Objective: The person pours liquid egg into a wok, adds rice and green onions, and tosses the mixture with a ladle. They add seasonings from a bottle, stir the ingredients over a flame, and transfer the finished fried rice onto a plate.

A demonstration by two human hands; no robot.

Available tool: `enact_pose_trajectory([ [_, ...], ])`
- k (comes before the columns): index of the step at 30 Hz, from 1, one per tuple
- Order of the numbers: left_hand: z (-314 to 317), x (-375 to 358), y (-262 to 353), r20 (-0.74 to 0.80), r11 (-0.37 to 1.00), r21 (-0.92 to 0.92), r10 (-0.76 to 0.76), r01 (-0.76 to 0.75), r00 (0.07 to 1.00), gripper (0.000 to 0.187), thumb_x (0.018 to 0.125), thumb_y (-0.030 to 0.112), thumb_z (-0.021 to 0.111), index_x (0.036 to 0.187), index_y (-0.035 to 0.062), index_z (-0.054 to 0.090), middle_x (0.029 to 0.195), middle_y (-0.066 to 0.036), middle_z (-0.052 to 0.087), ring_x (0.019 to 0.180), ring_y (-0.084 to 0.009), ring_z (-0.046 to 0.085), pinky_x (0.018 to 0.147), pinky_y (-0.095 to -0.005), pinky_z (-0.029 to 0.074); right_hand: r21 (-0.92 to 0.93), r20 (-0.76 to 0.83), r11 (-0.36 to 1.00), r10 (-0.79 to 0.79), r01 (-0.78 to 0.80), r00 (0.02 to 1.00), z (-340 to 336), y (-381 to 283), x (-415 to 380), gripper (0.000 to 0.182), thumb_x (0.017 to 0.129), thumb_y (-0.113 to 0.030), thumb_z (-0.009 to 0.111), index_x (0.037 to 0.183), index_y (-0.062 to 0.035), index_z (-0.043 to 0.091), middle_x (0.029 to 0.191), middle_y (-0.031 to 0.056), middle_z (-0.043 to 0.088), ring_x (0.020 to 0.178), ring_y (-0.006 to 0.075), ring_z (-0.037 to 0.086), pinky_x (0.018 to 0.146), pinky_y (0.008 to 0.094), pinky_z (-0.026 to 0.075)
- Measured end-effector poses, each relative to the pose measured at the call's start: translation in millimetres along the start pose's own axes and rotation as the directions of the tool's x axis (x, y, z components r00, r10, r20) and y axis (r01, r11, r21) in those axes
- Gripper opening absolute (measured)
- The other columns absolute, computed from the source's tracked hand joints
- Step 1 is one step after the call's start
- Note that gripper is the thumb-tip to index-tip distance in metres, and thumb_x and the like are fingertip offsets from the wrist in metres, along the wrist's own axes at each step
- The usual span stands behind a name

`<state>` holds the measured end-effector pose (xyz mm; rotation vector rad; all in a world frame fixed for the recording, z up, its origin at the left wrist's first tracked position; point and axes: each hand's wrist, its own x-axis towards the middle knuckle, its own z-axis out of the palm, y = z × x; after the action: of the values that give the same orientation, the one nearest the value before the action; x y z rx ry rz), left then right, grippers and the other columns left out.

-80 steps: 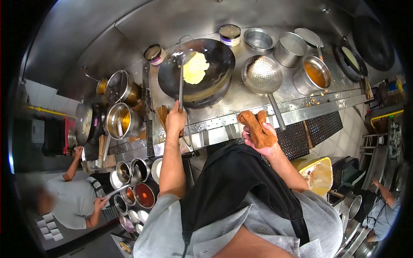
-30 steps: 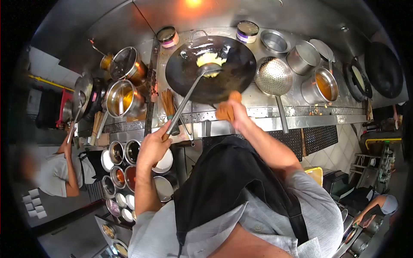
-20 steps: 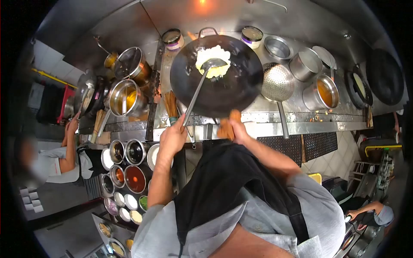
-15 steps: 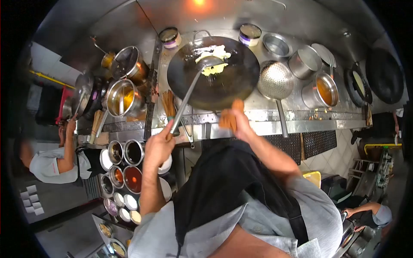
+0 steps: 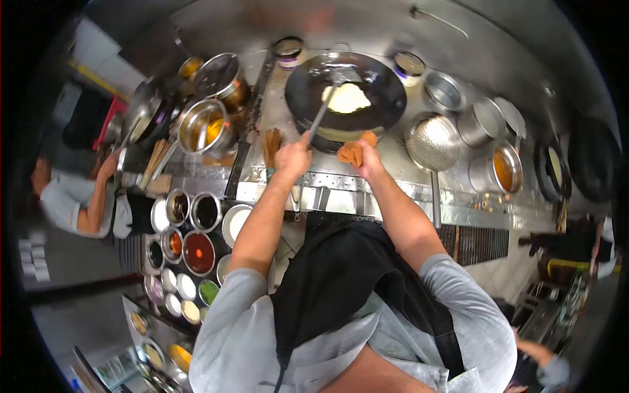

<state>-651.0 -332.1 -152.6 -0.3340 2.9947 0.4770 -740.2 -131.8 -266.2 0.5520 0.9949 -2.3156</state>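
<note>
My left hand (image 5: 293, 159) is closed around the long handle of a ladle (image 5: 319, 120), whose bowl end is blurred near the far side of the wok (image 5: 386, 101). Pale yellow egg (image 5: 347, 99) lies in a soft mass inside the dark wok. My right hand (image 5: 369, 159) grips a folded orange cloth (image 5: 352, 153) at the wok's near edge. Whether the cloth wraps a wok handle is hidden. To the right of that hand rests a perforated strainer (image 5: 432, 141) with its handle over the counter edge.
At left stand a pot of yellow liquid (image 5: 196, 118), a bamboo brush (image 5: 271, 147) and several sauce containers (image 5: 199, 253). A pot of orange liquid (image 5: 501, 171) and a metal bowl (image 5: 444, 90) are at right. A co-worker (image 5: 78, 203) works at far left.
Both hands have moved forward toward the wok. The cloth has come to the wok's near edge. The ladle has shifted to the far side, and the egg shows as a more compact mass.
</note>
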Motion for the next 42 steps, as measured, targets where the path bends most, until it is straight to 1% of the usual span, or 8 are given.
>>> enact_pose_trajectory([
  [7,30.6,-28.6,-8.2,0.047,0.981,-0.114,-0.155,0.160,0.987,0.042,0.103,0.030,0.032,0.132,0.0137,0.057,0.104,-0.018,0.067,0.099,-0.0346,0.065,0.082,-0.0502,0.051,-0.437,0.157,0.899,0.058,0.017,0.986,-27.3,-15.8,-59.6,0.054,0.087,-0.044,0.071,0.123,-0.0081,0.054,0.110,0.0076,0.064,0.100,0.0218,0.063,0.087,0.0376,0.054],
  [13,22.8,-139.3,45.4,-0.727,0.980,-0.179,-0.188,0.081,0.660,0.038,0.081,0.010,0.058,0.119,0.0090,0.065,0.085,-0.007,0.059,0.086,-0.0275,0.058,0.083,-0.0426,0.039,-0.809,0.402,0.486,0.048,0.330,0.915,-145.2,-1.5,-65.5,0.056,0.090,-0.026,0.068,0.134,-0.0024,0.042,0.116,0.0123,0.057,0.102,0.0247,0.059,0.090,0.0375,0.048],
  [19,139.8,-286.1,76.3,-0.139,0.719,-0.363,-0.671,0.593,0.728,0.031,0.084,0.023,0.060,0.112,0.0146,0.068,0.104,-0.013,0.067,0.105,-0.0310,0.061,0.091,-0.0467,0.044,-0.815,0.548,-0.078,0.218,0.574,0.808,-236.9,29.1,-26.1,0.073,0.085,-0.022,0.068,0.143,-0.0018,0.030,0.128,0.0195,0.052,0.119,0.0363,0.053,0.103,0.0437,0.039],
  [23,207.0,-402.6,98.0,0.216,0.329,-0.442,-0.864,0.834,0.456,0.036,0.084,0.026,0.057,0.115,0.0105,0.067,0.113,-0.018,0.067,0.106,-0.0358,0.063,0.090,-0.0492,0.049,-0.841,0.410,-0.280,0.227,0.462,0.883,-200.0,20.5,-59.5,0.072,0.082,-0.026,0.068,0.141,-0.0035,0.032,0.129,0.0239,0.054,0.123,0.0403,0.052,0.101,0.0443,0.039],
  [32,444.3,-599.7,203.0,0.832,-0.116,-0.252,-0.533,0.961,0.154,0.032,0.066,0.024,0.068,0.090,0.0030,0.074,0.096,-0.021,0.070,0.097,-0.0346,0.068,0.081,-0.0440,0.055,-0.712,0.693,-0.023,0.142,0.702,0.707,-204.3,31.6,-68.7,0.057,0.082,-0.014,0.065,0.131,0.0015,0.041,0.118,0.0204,0.058,0.112,0.0373,0.057,0.101,0.0436,0.040],
  [37,464.1,-613.3,205.9,0.899,-0.212,-0.329,-0.369,0.920,0.237,0.026,0.057,0.015,0.071,0.080,0.0034,0.076,0.087,-0.021,0.071,0.092,-0.0328,0.070,0.077,-0.0413,0.056,-0.704,0.666,-0.162,0.189,0.691,0.722,-183.6,25.1,-102.9,0.051,0.081,-0.011,0.065,0.125,0.0042,0.045,0.116,0.0208,0.058,0.112,0.0360,0.056,0.102,0.0432,0.039],
  [39,449.9,-606.8,192.7,0.648,0.169,-0.341,-0.671,0.925,0.362,0.019,0.074,0.020,0.063,0.081,0.0048,0.074,0.086,-0.017,0.072,0.064,-0.0250,0.070,0.056,-0.0396,0.057,-0.707,0.692,-0.042,0.165,0.706,0.703,-188.8,28.1,-94.9,0.053,0.081,-0.015,0.068,0.125,0.0047,0.046,0.118,0.0220,0.058,0.114,0.0377,0.055,0.102,0.0434,0.039],
  [42,413.4,-605.1,166.0,0.486,0.093,-0.504,-0.791,0.859,0.371,0.015,0.058,0.013,0.066,0.068,0.0035,0.073,0.071,-0.018,0.069,0.078,-0.0324,0.071,0.071,-0.0435,0.055,-0.658,0.735,-0.216,0.023,0.721,0.678,-206.3,34.5,-76.2,0.061,0.081,-0.025,0.072,0.128,0.0050,0.047,0.121,0.0228,0.057,0.115,0.0384,0.054,0.103,0.0428,0.039],
])
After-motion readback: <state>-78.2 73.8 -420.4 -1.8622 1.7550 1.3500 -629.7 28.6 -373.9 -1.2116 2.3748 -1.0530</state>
